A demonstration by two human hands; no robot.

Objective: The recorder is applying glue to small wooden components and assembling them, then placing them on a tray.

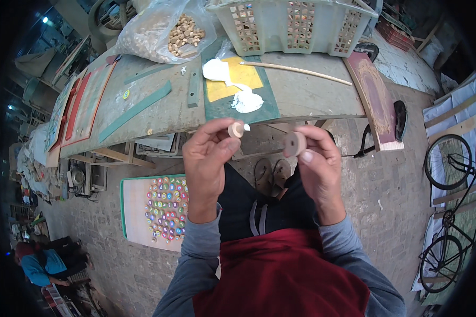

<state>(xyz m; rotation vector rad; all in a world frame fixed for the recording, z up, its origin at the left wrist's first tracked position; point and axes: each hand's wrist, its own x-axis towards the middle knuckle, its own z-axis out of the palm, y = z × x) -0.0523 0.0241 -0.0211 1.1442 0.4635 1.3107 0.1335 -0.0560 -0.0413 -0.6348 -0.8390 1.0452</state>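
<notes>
Between the thumb and fingers of my left hand (209, 156) is a small wooden peg with a round base (236, 130); a dab of white paste sits on its tip. My right hand (320, 166) pinches a thick wooden disc (295, 143) with a dark hole in its middle. The two pieces are apart, held up at the table's near edge. Beyond them, a heap of white paste (247, 101) lies partly on a yellow sheet (222, 92), on top of a green board (268, 110).
On the workbench (312, 100) are a wooden stick (301, 71), green strips (137, 110), a bag of wooden pieces (161, 31) and a plastic crate (301, 26). A board with colourful round pieces (135, 211) lies low on the left. A person (47, 264) is at far left; a bicycle (447, 211) is at right.
</notes>
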